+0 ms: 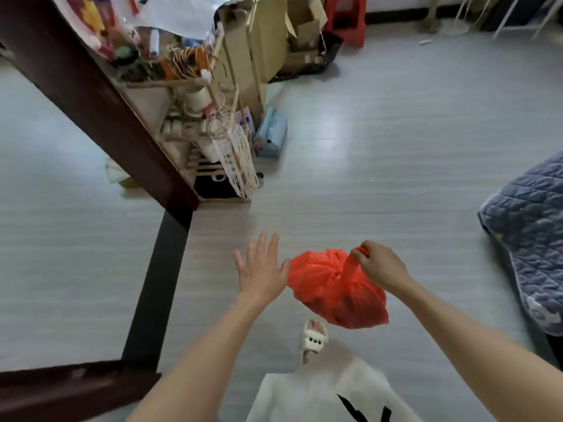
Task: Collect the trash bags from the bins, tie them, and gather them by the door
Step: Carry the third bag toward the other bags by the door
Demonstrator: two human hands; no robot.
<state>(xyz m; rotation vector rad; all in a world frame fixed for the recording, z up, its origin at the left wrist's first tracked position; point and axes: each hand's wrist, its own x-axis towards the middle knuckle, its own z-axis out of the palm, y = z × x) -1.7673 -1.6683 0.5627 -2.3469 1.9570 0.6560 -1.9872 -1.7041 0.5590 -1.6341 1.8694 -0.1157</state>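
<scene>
A full red plastic trash bag [336, 292] hangs above the floor, knotted at its top. My right hand [379, 264] pinches one of the bag's handles and carries it. My left hand [262, 266] is spread flat with straight fingers just left of the bag, its thumb close to the plastic. No bin is in view.
A dark wooden door frame [91, 95] and black threshold strip [158, 287] run along the left. A cluttered shelf rack [198, 95], cardboard boxes [274, 35] and a red stool [347, 16] stand behind. A blue quilt [530, 248] lies at the right. My slippered foot [313, 338] is below the bag.
</scene>
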